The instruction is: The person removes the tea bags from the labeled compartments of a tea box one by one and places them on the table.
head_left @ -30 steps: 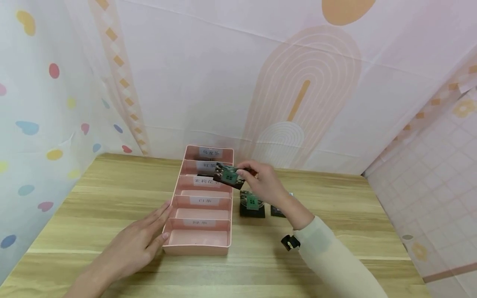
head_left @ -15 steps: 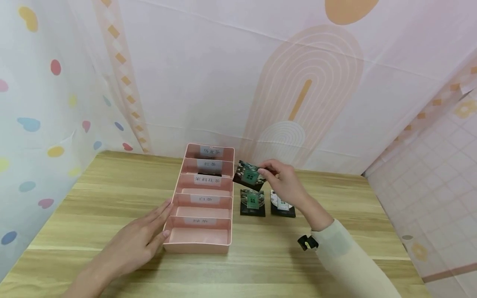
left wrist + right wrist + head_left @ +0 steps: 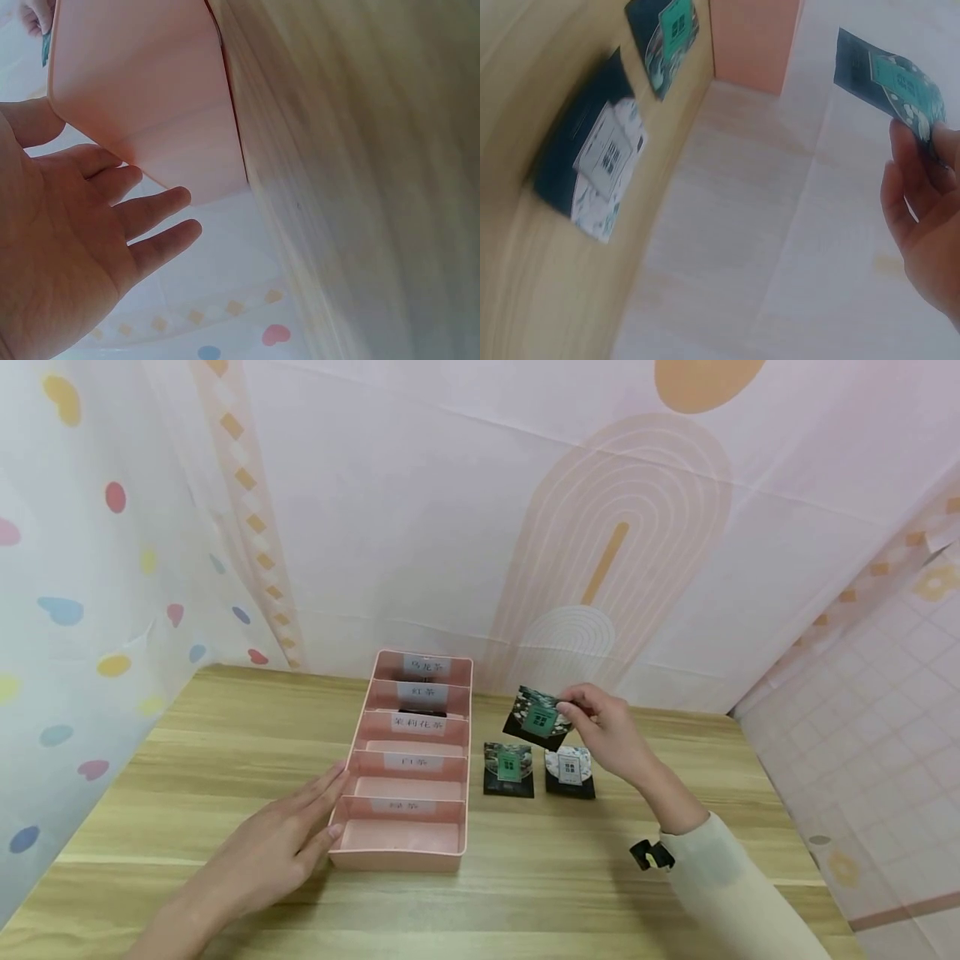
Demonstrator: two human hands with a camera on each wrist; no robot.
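My right hand (image 3: pixel 611 735) pinches a tea sachet (image 3: pixel 538 718) by its right edge, held above the table; it is black with a green label. The right wrist view shows the same sachet (image 3: pixel 889 79) between thumb and fingers. My left hand (image 3: pixel 273 852), fingers fairly straight, touches the left side of a pink divided box (image 3: pixel 397 862). In the left wrist view, the fingers of my left hand (image 3: pixel 82 217) lie along the box wall (image 3: pixel 150 97). On the table lie a green-labelled sachet (image 3: pixel 508 769) and a white-labelled sachet (image 3: pixel 569 772).
The box has several compartments in a row, each with a white paper label (image 3: pixel 418 723) in Chinese characters. Something dark (image 3: pixel 422 712) lies in the second compartment from the back. The wooden table (image 3: pixel 600 893) ends at a patterned cloth backdrop (image 3: pixel 420 568).
My right hand has moved right with the sachet, from over the box to above the two sachets on the table, uncovering the white-labelled one. My left hand has stayed at the box.
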